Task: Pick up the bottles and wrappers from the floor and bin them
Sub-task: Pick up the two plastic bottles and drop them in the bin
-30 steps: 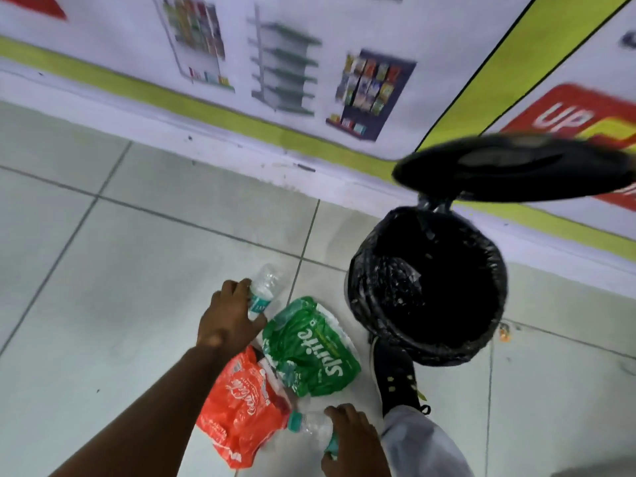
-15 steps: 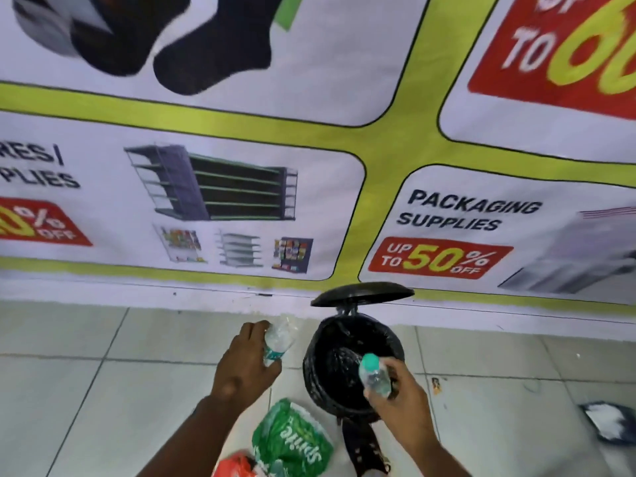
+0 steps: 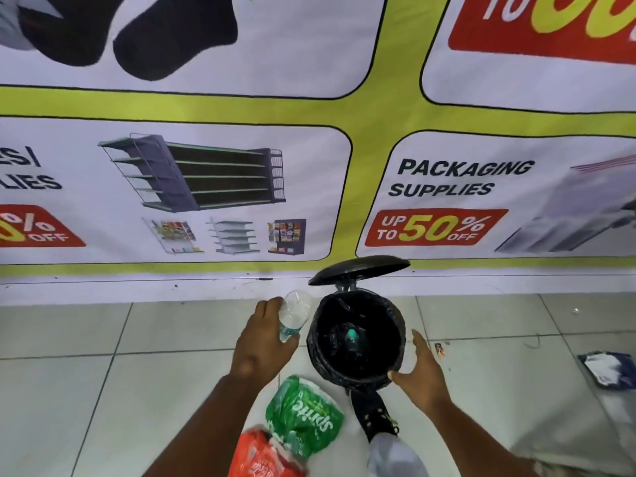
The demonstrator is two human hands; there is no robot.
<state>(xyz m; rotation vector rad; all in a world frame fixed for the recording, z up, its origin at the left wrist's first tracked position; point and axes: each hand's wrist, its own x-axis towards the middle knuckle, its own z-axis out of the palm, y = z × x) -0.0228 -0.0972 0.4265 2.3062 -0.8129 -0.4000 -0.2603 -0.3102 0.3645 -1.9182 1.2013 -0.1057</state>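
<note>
My left hand [image 3: 261, 342] grips a clear plastic bottle [image 3: 294, 313] with a teal label, held just left of the black pedal bin [image 3: 315, 342]. The bin's lid [image 3: 359, 270] stands open and a black bag lines it. A second bottle with a teal cap [image 3: 351, 339] lies inside the bin. My right hand [image 3: 418, 371] hovers at the bin's right rim, fingers apart and holding nothing. On the floor below the bin lie a green Sprite wrapper [image 3: 304, 413] and a red wrapper [image 3: 261, 456].
My black shoe [image 3: 373, 413] presses the bin's pedal. A blue and white wrapper [image 3: 607, 370] lies on the tiles at the far right, with small scraps [image 3: 439, 349] near the bin. A printed banner [image 3: 213, 187] covers the wall right behind the bin.
My right hand let go of its teal-capped bottle, which now lies inside the bin, and the hand has opened. My left hand has brought its bottle closer to the bin's rim.
</note>
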